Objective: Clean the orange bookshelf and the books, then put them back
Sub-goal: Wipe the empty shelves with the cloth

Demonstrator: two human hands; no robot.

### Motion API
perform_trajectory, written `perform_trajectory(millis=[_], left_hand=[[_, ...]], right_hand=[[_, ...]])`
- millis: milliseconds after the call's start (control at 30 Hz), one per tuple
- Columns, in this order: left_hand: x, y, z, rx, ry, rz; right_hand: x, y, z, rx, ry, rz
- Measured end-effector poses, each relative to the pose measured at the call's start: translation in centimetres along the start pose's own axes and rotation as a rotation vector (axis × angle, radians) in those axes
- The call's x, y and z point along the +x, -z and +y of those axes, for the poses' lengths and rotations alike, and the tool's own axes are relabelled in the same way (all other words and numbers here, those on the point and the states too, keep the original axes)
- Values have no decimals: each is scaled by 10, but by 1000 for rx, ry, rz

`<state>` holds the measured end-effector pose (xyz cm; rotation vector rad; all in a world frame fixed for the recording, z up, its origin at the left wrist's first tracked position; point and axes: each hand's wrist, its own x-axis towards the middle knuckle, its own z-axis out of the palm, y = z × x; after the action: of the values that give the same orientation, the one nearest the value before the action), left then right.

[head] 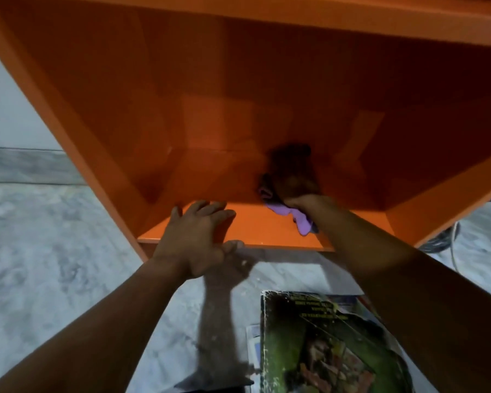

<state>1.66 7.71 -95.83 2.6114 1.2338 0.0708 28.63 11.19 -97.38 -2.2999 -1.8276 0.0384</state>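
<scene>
The orange bookshelf (102,89) fills the upper view, and its bottom compartment holds no books. My left hand (194,239) rests flat on the front edge of the bottom board (255,231), fingers spread, thumb hooked under the edge. Deep in the shadowed compartment, my right hand (292,184) is closed on a purple cloth (298,218) that lies against the board. A stack of books (323,344) sits on the floor in front of the shelf, a worn green-covered one on top.
Grey marble floor (48,265) spreads to the left and around the books. A white wall with a grey skirting (20,165) stands left of the shelf. Cables (445,239) lie on the floor at the right, beside the shelf's side panel.
</scene>
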Motion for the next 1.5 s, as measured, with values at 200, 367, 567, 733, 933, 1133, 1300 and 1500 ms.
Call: perform_trajectory(millis=[200, 367, 567, 733, 933, 1133, 1300, 1500], left_hand=[[-21, 9, -23, -72, 32, 61], [-54, 8, -48, -88, 40, 193], [-83, 21, -54, -30, 67, 203], [-92, 42, -59, 4, 335, 290], [-82, 53, -69, -158, 569, 374], [-74, 48, -80, -204, 525, 384], [-72, 41, -95, -269, 440, 392], [-74, 43, -96, -447, 428, 346]], right_hand=[[12, -32, -86, -43, 342, -105], [-24, -18, -124, -42, 547, -192], [-82, -21, -139, 209, 676, -93], [-106, -18, -146, 478, 672, 50], [-60, 23, -164, 903, 191, 302], [29, 7, -171, 523, 70, 143], [54, -27, -196, 337, 80, -41], [45, -51, -221, 240, 51, 15]])
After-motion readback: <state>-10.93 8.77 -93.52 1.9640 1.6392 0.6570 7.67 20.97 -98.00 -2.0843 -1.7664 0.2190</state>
